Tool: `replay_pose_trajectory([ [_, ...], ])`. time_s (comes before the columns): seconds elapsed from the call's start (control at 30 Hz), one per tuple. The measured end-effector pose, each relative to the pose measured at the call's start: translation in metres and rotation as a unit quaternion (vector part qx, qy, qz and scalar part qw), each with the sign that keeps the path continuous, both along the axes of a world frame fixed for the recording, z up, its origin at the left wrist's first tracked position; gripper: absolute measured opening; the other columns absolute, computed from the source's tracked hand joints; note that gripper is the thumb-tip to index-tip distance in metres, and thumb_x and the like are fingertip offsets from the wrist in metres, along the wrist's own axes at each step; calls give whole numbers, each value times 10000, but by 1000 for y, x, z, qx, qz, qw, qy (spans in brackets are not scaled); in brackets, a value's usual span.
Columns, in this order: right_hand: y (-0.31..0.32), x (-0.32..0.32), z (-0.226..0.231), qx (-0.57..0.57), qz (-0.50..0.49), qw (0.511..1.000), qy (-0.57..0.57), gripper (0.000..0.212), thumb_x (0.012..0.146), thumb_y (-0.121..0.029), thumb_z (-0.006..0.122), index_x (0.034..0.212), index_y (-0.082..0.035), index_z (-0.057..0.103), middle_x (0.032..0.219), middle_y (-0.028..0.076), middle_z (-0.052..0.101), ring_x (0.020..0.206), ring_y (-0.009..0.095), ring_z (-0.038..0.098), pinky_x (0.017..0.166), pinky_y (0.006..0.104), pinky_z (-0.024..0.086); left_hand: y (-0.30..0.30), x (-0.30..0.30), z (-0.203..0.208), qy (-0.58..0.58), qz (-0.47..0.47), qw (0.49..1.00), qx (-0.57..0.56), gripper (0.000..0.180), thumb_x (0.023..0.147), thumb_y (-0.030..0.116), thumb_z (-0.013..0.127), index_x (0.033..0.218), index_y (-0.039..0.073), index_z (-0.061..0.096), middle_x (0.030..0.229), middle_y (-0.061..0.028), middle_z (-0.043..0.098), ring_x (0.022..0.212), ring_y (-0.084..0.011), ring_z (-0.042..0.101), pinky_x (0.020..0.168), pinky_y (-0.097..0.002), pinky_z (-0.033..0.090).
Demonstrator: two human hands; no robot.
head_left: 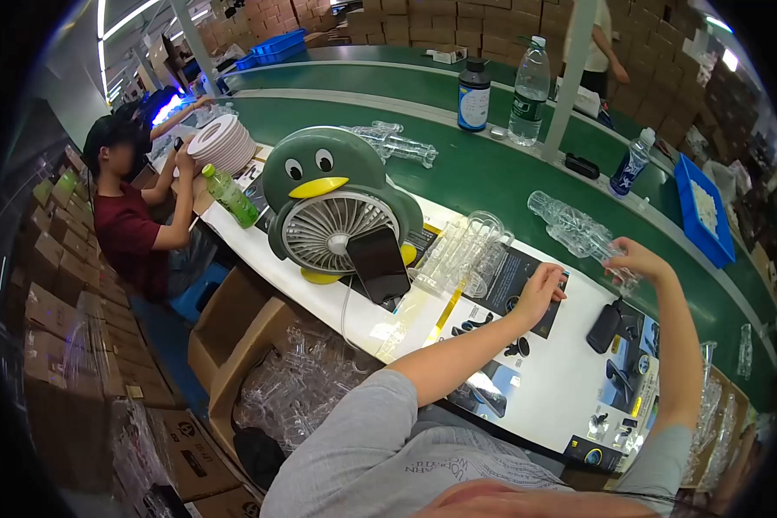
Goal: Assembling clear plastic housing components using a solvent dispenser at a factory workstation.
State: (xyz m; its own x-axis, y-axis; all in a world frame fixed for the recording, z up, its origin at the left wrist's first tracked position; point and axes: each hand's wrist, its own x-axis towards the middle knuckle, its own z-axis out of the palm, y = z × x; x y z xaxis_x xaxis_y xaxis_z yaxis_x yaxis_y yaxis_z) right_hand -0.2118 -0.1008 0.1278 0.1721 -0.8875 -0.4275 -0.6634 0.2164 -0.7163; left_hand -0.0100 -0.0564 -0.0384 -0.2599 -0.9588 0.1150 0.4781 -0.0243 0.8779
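My right hand [637, 261] is at the near end of a group of clear plastic tubular parts [574, 229] on the green belt's edge. Its fingers are closed round a clear plastic part. To its left, my left hand [540, 298] hovers over the printed sheets on the white table, fingers curled together. Whatever they hold, if anything, is too small or hidden to name. Several more clear plastic tubular parts [466, 250] lie in a cluster left of that hand. A black pouch-like object [606, 326] rests on the table below my right hand.
A green penguin-shaped fan [341, 194] stands left, with a black phone [378, 263] leaning on it. Below sits an open carton [224, 380] of clear parts. Bottles, including a large water bottle [528, 95], line the belt [492, 173]. A co-worker [138, 207] sits far left by stacked white rings [223, 142].
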Motion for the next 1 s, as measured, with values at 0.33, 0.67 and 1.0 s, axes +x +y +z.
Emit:
replay_pose_trajectory([
  [0.33,-31,-23,-47,-252,81,847,461,581,587,-193,784,1098,-128,514,960,84,612,949,277,569,795,395,451,0,-4,3,-9,-18,1000,-20,253,962,259,412,1065,35,471,965,-73,564,681,-101,570,635,-217,451],
  [0.67,6,3,-42,-407,42,824,393,525,651,-56,664,1145,-136,507,1070,96,559,1016,291,526,832,410,443,5,-6,4,-6,-28,999,-15,242,958,256,419,1054,40,474,933,-62,565,666,-103,571,618,-212,445],
  [1.0,94,56,-27,-464,86,854,220,339,714,-44,630,1046,-86,575,1068,102,579,1008,299,536,851,375,441,1,3,13,-34,-7,999,-18,224,957,237,421,1041,45,501,945,-74,582,671,-110,578,631,-227,461],
])
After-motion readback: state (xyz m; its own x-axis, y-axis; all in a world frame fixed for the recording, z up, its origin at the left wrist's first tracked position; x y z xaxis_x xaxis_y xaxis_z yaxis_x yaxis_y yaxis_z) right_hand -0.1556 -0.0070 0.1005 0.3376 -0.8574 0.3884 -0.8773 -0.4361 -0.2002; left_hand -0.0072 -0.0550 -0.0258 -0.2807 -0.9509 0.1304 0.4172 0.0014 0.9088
